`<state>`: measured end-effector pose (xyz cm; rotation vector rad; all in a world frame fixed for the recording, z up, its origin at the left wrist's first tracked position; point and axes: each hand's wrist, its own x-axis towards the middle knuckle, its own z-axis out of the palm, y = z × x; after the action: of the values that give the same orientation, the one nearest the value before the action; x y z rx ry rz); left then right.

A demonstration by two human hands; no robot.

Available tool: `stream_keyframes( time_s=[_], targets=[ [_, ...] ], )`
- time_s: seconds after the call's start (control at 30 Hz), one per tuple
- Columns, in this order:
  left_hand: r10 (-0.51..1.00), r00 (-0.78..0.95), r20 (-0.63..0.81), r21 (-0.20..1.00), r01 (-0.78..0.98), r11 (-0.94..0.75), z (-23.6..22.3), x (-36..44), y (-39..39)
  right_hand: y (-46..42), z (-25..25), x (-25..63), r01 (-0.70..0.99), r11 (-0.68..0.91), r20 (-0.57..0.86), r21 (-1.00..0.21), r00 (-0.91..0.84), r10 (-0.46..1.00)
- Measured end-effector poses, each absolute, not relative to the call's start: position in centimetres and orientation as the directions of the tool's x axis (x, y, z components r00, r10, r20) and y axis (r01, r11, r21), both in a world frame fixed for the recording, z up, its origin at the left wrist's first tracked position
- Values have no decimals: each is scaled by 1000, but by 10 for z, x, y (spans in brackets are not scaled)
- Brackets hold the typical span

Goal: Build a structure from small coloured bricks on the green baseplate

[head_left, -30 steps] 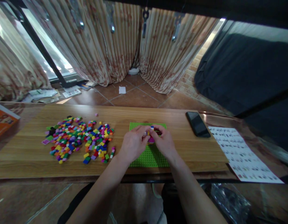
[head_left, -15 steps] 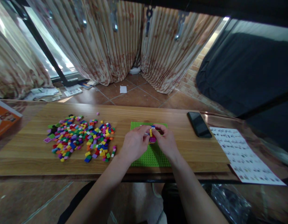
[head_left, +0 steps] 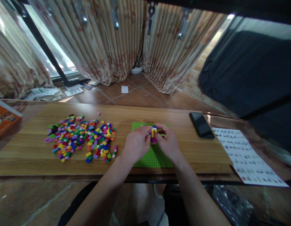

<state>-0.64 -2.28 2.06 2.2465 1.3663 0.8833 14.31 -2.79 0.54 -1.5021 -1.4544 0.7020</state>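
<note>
"Grip, then?"
"Our left hand and right hand grasped a brick model over the far half of the green baseplate."
"Touching it?"
"We couldn't tell."
"Around?"
"We saw loose bricks left, a phone right, curtains farthest."

The worktop is a long board with pale wood grain running lengthwise. On it lies a flat green studded baseplate. Well to the left of the baseplate spread loose multicoloured bricks, with a short brick row on the side nearest the baseplate. To the baseplate's right lies a black phone, dark screen up; farther right, at the worktop's end, is a white printed sheet.
</note>
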Motion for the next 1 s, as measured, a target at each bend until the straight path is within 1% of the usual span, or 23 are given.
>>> stream_keyframes(
  time_s=[0.17,0.47,0.77,1.0],
  targets=[
    [893,326,310,604,658,-450,23,-6,-24,-30,6,143,475,118,198,-872,121,973],
    [885,320,338,596,655,-464,21,-5,-25,-31,8,139,496,118,216,-860,145,966],
    [897,302,322,600,668,-441,23,-9,-25,-32,10,136,513,126,227,-849,141,964],
    [893,297,337,592,671,-447,21,-10,-25,-33,8,134,517,127,234,-847,147,961]
  ],
)
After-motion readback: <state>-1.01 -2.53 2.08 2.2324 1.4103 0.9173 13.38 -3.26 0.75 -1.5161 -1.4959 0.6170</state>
